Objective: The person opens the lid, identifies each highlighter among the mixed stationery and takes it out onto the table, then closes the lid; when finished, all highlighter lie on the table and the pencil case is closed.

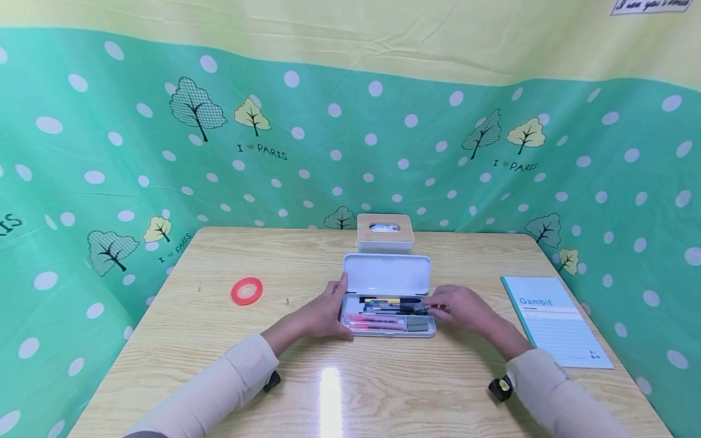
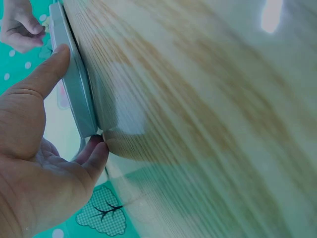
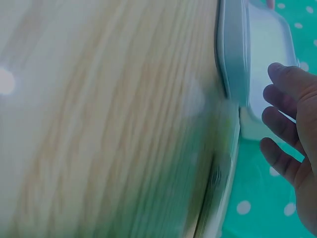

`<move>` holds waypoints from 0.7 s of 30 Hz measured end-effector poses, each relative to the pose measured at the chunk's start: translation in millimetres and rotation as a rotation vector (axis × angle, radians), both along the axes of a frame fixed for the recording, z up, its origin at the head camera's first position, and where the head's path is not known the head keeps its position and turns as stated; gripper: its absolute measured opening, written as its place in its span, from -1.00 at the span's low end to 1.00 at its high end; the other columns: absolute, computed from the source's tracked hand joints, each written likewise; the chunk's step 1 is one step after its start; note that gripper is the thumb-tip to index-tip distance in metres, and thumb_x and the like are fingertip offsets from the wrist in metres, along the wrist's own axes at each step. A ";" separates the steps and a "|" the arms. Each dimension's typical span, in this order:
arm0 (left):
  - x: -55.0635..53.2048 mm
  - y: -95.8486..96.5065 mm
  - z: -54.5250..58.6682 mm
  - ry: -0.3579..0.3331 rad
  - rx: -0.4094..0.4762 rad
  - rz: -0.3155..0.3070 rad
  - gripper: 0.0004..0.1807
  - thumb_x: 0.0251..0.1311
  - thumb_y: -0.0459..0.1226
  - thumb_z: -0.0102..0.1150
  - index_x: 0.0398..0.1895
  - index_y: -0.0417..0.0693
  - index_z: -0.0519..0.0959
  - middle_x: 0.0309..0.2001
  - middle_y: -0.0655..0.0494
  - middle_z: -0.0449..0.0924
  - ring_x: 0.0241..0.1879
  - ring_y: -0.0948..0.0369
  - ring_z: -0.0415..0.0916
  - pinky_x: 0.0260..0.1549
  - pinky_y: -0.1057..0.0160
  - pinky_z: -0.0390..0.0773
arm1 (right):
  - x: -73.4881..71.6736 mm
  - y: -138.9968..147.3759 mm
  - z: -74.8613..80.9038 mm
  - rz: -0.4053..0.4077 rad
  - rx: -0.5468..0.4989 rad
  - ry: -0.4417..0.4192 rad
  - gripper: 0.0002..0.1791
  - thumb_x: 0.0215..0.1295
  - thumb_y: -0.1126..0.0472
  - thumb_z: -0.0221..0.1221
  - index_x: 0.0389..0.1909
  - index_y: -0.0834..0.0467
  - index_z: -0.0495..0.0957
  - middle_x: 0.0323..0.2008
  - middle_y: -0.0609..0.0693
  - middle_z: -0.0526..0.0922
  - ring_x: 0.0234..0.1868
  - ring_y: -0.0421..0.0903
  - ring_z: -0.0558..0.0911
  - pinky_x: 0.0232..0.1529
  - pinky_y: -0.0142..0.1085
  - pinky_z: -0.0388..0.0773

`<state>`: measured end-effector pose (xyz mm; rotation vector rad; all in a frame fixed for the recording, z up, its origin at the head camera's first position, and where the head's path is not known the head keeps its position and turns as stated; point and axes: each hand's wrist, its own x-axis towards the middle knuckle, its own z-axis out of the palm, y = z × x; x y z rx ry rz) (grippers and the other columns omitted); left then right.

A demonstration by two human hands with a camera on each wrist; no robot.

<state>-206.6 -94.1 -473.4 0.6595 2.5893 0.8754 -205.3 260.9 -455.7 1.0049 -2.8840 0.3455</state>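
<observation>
A white pencil case [image 1: 390,333] lies with its lid raised at the back. My left hand [image 1: 325,307] grips its left end, the thumb at the front edge and fingers toward the back; in the left wrist view the thumb lies against the case's side [image 2: 74,84]. Several dark pens [image 1: 391,308] fill the back section, pink pens [image 1: 375,322] the front, beside a grey-green block [image 1: 417,326] in a small compartment. Over the right end is my right hand [image 1: 460,307], fingertips near the pen ends. In the right wrist view its fingers [image 3: 277,121] are loosely bent with nothing visible between them.
A tissue box [image 1: 385,234] with a wooden top stands right behind the raised lid. On the left lies a red tape roll [image 1: 246,291]. A light-blue notebook [image 1: 558,322] lies to the right, beyond my right forearm. A green curtain [image 1: 328,164] hangs behind the table.
</observation>
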 end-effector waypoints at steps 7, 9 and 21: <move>-0.1 -0.7 -0.9 0.000 0.004 0.000 0.58 -0.11 0.06 0.62 0.64 -0.05 -0.50 0.55 -0.31 -0.02 0.42 -0.14 0.30 0.47 -0.03 0.33 | 4.2 -19.3 -1.7 0.077 0.018 -0.013 -0.74 0.33 0.13 0.33 0.01 -0.04 0.77 -0.17 -0.13 0.77 -0.23 -0.26 0.65 -0.17 -0.32 0.69; -0.2 -0.9 -1.5 -0.003 0.007 0.002 0.59 -0.12 0.06 0.62 0.64 -0.05 -0.50 0.55 -0.31 -0.02 0.42 -0.15 0.29 0.47 -0.03 0.32 | 5.6 -25.8 -2.1 0.067 0.026 -0.044 -0.74 0.36 0.08 0.31 0.04 -0.08 0.76 -0.19 -0.18 0.75 -0.26 -0.33 0.58 -0.22 -0.38 0.65; 0.0 -0.7 -1.7 -0.017 -0.005 -0.001 0.59 -0.09 0.05 0.61 0.63 0.00 -0.55 0.57 -0.27 -0.05 0.45 -0.12 0.27 0.48 0.00 0.30 | 8.0 -52.5 -9.2 0.180 0.037 -0.047 -0.76 0.39 -0.01 0.27 0.00 -0.12 0.77 -0.22 -0.25 0.71 -0.26 -0.35 0.56 -0.23 -0.42 0.59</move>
